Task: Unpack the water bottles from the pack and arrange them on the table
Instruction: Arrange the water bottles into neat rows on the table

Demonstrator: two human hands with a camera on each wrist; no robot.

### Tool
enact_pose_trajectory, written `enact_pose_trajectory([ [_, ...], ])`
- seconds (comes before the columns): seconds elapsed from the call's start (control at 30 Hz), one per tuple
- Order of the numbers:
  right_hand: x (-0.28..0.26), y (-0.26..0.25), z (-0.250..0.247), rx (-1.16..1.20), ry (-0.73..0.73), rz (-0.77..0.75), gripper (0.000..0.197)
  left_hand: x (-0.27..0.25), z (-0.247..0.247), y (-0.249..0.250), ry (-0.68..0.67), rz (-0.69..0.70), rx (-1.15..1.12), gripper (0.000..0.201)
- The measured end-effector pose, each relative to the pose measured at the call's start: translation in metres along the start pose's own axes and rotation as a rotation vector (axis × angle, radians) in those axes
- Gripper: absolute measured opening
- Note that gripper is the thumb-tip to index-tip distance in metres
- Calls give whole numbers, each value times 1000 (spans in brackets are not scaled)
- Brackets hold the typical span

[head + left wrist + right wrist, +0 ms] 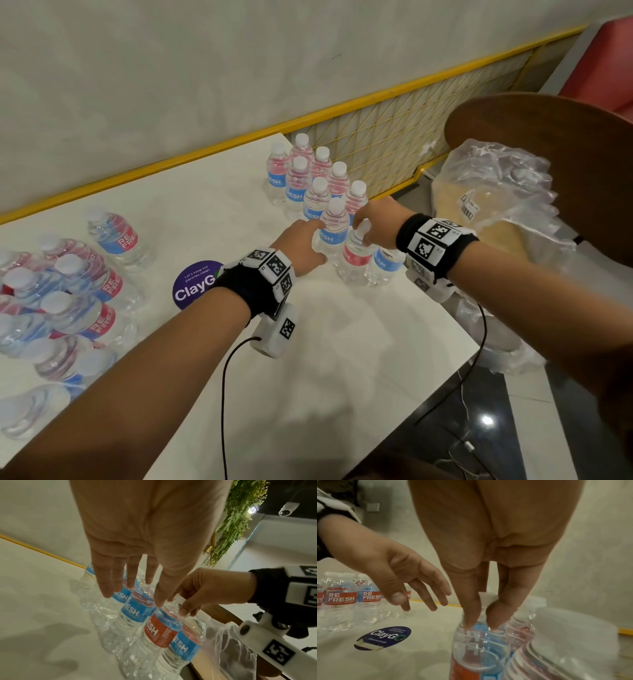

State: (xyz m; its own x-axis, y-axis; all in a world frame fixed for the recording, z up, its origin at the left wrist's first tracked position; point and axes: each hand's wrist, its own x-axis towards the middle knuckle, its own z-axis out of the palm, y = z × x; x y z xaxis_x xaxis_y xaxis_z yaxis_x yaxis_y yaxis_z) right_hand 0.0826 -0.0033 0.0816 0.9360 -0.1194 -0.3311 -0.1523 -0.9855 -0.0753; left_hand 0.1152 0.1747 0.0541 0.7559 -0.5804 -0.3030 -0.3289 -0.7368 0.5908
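1. Head view: upright bottles [320, 178] stand in two tight rows at the far right of the white table [342, 359]. More wait at the left in the pack [58, 308], lying on their sides. The right hand [375, 222] pinches the top of the red-label bottle [354, 257] at the near end of the rows. The left hand [301, 245] sits beside the blue-label bottle [330, 233] next to it. The crumpled plastic bag [496, 192] lies off the table edge, on the round table at right.

2. To do this step well: set the base flat, snug vs. its neighbours and in line w/ the rows. Let go straight up so the cap doesn't drag it over. Left hand can steady the row.

3. Left wrist view: left hand [147, 536] is spread, fingers [106, 586] straight, holding nothing. Tips look to hover at the bottle shoulders; contact unclear, blurry here. Right hand [205, 591] nips the white cap.

4. Right wrist view: right hand [488, 534] has thumb and fingertips [494, 615] closed round the neck of the red-label bottle [479, 649]. Left hand [393, 568] is loose, nothing in it.
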Motion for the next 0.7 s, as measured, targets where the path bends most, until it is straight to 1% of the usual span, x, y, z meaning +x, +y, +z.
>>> enact_pose_trajectory([
  [0.13, 4, 3, 0, -12, 2, -6, 38, -3, 4, -4, -22, -4, 13, 66],
  [0.23, 5, 3, 0, -19, -1, -19, 38, -4, 4, -14, -33, -42, 22, 68],
  [0.4, 3, 0, -3, -14, -46, -94, 30, -8, -2, -33, -17, -91, 6, 67],
  [0.5, 1, -2, -3, -44, -79, -142, 41, -10, -4, -34, 8, -81, 1, 66],
  [0.57, -1, 0, -9, -7, -42, -136, 49, -11, -4, -29, 50, -36, -3, 64],
  [0.6, -2, 4, -15, 40, 8, -103, 50, -12, -5, -25, 81, 7, -1, 62],
  [0.67, 2, 18, -25, 120, 143, 1, 43, -10, -7, -12, 133, 99, -11, 60],
  [0.7, 6, 26, -28, 133, 179, 63, 40, -8, -8, -5, 143, 141, -20, 59],
])
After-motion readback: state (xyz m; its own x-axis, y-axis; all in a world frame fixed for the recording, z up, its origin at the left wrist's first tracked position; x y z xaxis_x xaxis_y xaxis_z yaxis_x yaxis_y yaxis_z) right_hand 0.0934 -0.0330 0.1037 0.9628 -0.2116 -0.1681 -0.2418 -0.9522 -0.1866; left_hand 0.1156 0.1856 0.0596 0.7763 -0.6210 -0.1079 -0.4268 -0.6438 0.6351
